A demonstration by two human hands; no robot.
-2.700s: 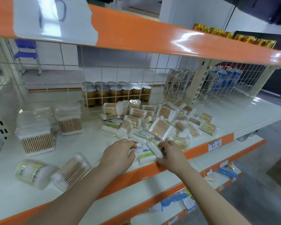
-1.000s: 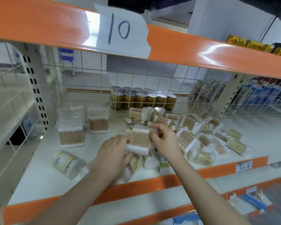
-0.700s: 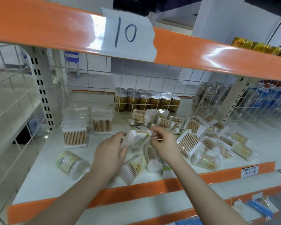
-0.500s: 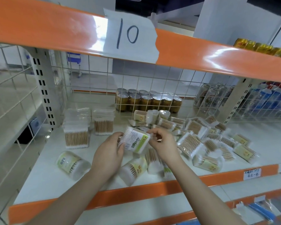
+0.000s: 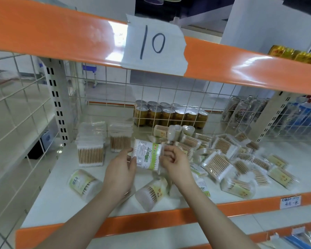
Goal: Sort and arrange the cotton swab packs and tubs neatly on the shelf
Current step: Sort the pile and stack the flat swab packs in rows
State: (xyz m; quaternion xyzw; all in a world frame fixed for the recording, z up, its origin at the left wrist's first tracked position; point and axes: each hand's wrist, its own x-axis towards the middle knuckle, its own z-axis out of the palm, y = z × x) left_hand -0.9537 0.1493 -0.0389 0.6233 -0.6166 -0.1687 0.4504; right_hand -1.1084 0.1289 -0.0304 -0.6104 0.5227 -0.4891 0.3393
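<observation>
A flat cotton swab pack [image 5: 148, 155] with a green-and-white label hangs above the shelf between both hands. My left hand [image 5: 119, 172] pinches its left edge and my right hand [image 5: 175, 163] pinches its right edge. Two neat stacks of swab packs [image 5: 91, 144] [image 5: 120, 138] stand at the left. Round tubs lie on their sides: one [image 5: 82, 183] at the front left, one [image 5: 153, 192] under my hands. A loose heap of swab packs [image 5: 224, 159] covers the right half of the white shelf [image 5: 48, 194].
Gold cans [image 5: 169, 114] stand behind the wire grid at the back. More cans and blue bottles [image 5: 298, 115] sit in the neighbouring bay on the right. An orange shelf beam with a paper "10" label [image 5: 153, 44] runs overhead. A slotted upright post [image 5: 58, 103] stands at the left.
Both hands lifted one pack out of the heap and turned it over, from swab side up to label side up. The camera view shifted left and rose.
</observation>
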